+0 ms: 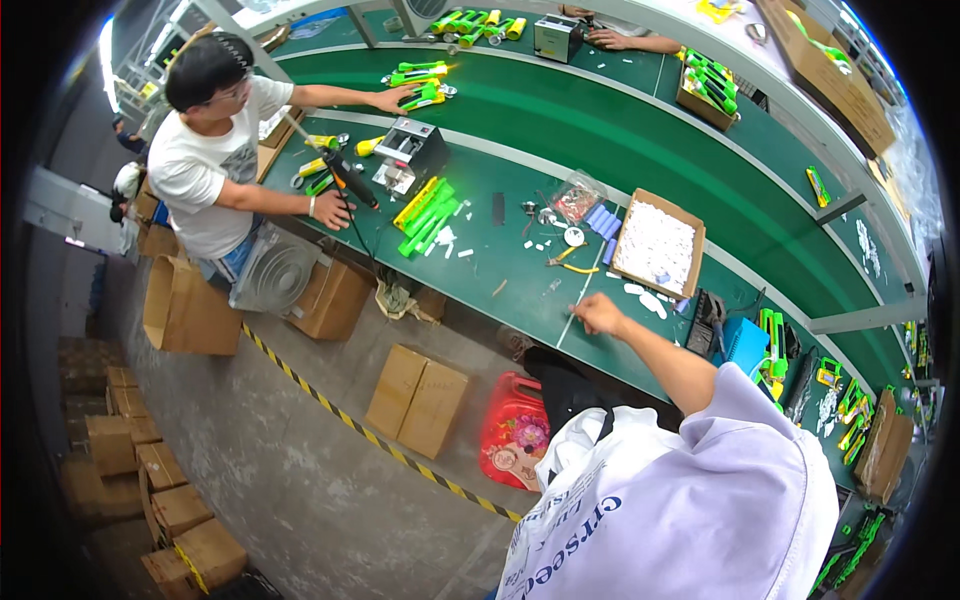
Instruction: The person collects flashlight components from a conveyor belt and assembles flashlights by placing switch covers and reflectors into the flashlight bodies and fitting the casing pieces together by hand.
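I see the right hand over the green tabletop, fingers curled, any grip too small to tell | yellow-handled pliers just beyond | cardboard box of white pieces, purple cylinders beside it

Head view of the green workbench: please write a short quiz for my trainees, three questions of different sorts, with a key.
1. Which yellow-handled tool lies on the bench near the right hand?
2. True or false: purple cylinders lie beside the open carton of white pieces.
3. The striped floor tape is: A) red and white; B) yellow and black; C) blue and white.

Key: 1. Pliers. 2. True. 3. B.
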`<action>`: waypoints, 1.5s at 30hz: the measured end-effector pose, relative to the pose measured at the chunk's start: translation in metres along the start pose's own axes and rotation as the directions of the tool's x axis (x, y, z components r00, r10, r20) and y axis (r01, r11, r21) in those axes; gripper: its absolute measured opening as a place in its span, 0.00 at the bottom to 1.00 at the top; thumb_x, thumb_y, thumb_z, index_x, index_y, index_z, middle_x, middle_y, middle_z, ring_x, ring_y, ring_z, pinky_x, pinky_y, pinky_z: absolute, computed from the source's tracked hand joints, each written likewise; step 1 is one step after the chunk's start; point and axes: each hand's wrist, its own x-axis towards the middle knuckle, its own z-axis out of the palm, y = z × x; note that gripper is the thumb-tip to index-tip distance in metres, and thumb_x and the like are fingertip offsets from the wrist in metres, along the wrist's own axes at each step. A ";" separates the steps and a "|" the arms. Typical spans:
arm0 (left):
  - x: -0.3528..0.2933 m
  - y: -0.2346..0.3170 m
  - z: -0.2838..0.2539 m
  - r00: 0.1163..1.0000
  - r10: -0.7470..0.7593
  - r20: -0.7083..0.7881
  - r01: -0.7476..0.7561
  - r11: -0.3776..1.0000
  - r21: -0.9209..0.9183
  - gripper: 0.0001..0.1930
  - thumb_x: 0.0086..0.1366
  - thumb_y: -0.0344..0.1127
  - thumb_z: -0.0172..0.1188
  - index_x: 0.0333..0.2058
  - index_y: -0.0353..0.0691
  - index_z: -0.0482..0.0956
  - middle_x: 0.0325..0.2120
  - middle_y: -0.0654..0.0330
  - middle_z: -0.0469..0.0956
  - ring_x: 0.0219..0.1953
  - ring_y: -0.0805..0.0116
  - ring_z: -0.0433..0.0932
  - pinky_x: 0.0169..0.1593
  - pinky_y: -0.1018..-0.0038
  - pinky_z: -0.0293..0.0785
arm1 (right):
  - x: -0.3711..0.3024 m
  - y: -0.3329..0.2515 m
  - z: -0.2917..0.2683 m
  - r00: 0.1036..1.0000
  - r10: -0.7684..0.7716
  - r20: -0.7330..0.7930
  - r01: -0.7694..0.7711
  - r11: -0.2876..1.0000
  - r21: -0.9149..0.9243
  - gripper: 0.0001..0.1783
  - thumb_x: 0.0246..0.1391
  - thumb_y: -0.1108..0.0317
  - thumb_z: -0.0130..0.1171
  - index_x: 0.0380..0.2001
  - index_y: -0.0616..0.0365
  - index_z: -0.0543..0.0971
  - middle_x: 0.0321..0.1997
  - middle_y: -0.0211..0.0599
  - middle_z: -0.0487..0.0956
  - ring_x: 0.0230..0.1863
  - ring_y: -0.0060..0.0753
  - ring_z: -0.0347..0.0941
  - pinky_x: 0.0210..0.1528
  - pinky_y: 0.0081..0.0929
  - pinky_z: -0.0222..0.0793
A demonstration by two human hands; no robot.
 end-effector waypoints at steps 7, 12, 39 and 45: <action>0.167 0.226 -0.121 0.919 0.305 -0.251 -0.278 0.951 0.136 0.15 0.63 0.41 0.57 0.33 0.30 0.78 0.28 0.44 0.80 0.31 0.52 0.79 0.39 0.62 0.73 | 0.234 -0.159 -0.036 0.959 -0.218 -0.183 0.248 0.955 0.160 0.22 0.58 0.54 0.59 0.17 0.58 0.74 0.11 0.30 0.71 0.13 0.21 0.67 0.18 0.24 0.60; 0.198 0.675 -0.236 0.647 0.756 -0.097 -0.713 0.645 0.273 0.07 0.62 0.33 0.57 0.31 0.34 0.77 0.25 0.49 0.77 0.28 0.49 0.76 0.33 0.60 0.69 | 0.409 -0.325 -0.079 0.822 -0.477 -0.313 0.487 0.872 -0.050 0.20 0.57 0.55 0.60 0.19 0.58 0.75 0.14 0.32 0.74 0.17 0.22 0.70 0.22 0.25 0.65; 0.272 0.732 -0.168 0.651 0.750 0.118 -0.757 0.653 0.022 0.04 0.59 0.31 0.62 0.33 0.38 0.79 0.24 0.58 0.78 0.27 0.61 0.79 0.31 0.71 0.75 | 0.747 -0.593 -0.036 0.875 -0.482 0.043 0.254 0.383 -0.888 0.62 0.28 0.50 0.71 0.67 0.57 0.52 0.57 0.53 0.70 0.58 0.51 0.69 0.59 0.43 0.66; 0.268 0.753 -0.162 0.628 0.754 0.194 -0.762 0.646 -0.046 0.04 0.59 0.31 0.62 0.33 0.39 0.79 0.25 0.58 0.78 0.27 0.61 0.78 0.30 0.70 0.75 | 0.730 -0.560 -0.064 0.896 -0.444 -0.027 0.241 0.536 -0.809 0.58 0.29 0.47 0.68 0.63 0.61 0.56 0.55 0.52 0.72 0.56 0.51 0.71 0.56 0.41 0.68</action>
